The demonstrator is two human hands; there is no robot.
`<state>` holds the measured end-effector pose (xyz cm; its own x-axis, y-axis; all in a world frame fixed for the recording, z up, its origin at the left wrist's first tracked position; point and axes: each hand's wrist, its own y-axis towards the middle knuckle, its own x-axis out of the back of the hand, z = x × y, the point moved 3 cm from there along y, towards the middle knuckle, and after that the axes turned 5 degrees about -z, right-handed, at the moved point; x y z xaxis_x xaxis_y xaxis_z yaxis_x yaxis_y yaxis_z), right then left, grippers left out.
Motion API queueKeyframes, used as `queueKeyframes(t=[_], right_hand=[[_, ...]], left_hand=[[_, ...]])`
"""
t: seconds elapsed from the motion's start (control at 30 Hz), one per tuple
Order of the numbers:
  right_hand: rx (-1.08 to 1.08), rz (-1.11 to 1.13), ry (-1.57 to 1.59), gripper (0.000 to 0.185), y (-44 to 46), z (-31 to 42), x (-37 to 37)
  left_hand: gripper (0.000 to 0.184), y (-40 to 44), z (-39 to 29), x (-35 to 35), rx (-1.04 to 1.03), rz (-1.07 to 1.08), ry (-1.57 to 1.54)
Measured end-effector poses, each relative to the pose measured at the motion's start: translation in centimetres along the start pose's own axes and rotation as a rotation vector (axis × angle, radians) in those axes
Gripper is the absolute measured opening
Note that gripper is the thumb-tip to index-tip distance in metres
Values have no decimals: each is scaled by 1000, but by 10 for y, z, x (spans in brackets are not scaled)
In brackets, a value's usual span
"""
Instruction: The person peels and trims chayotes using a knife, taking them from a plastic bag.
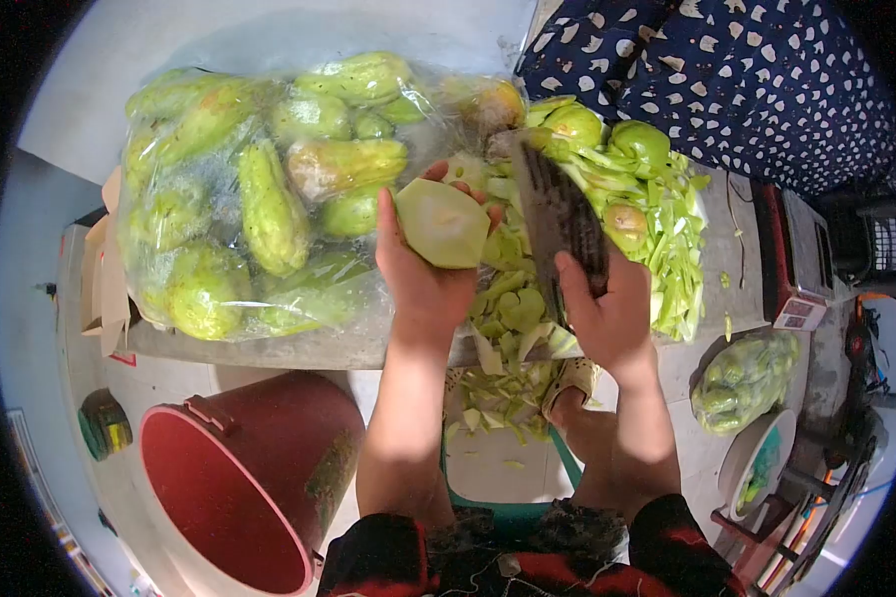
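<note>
My left hand (pixel 423 289) is wrapped round a peeled green papaya (pixel 442 223), its pale cut end facing up. In my right hand (pixel 610 310) is a broad, dark-bladed knife (pixel 553 204), thumb along its handle end and blade pointing away from me. Blade and papaya are a little apart. Beneath and between the hands lie green peelings (pixel 516 308) on the table. To the left, unpeeled green papayas (pixel 274 209) fill a clear plastic bag (pixel 314 308), close beside my left hand.
More peelings (pixel 675 269) and cut fruit (pixel 639 144) heap at right. A red bucket (pixel 299 438) lies tilted below the table edge (pixel 239 350). On the floor sit a bagged bundle of green produce (pixel 747 381) and a basin (pixel 767 463). Patterned dark cloth (pixel 727 90) fills the far right.
</note>
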<state>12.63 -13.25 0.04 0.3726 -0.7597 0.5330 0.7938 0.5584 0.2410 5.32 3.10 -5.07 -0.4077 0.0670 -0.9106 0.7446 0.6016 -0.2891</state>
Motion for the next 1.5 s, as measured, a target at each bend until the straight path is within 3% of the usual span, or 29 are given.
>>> queueKeyframes(t=[0.07, 0.17, 0.23, 1.03, 1.5], right_hand=[[99, 34, -36, 20, -2, 5, -1], [-119, 220, 228, 19, -4, 9, -3], [-389, 382, 348, 20, -6, 6, -2], [-435, 323, 456, 15, -6, -8, -2], [-444, 325, 490, 15, -7, -14, -10]], left_hand=[[58, -2, -5, 1, -27, -1, 39], [55, -6, -15, -2, -33, 46, 50], [53, -6, -20, 0, -22, 68, 151], [45, -11, -24, -7, -24, 86, 339], [42, -16, -10, -13, -46, 68, 230]])
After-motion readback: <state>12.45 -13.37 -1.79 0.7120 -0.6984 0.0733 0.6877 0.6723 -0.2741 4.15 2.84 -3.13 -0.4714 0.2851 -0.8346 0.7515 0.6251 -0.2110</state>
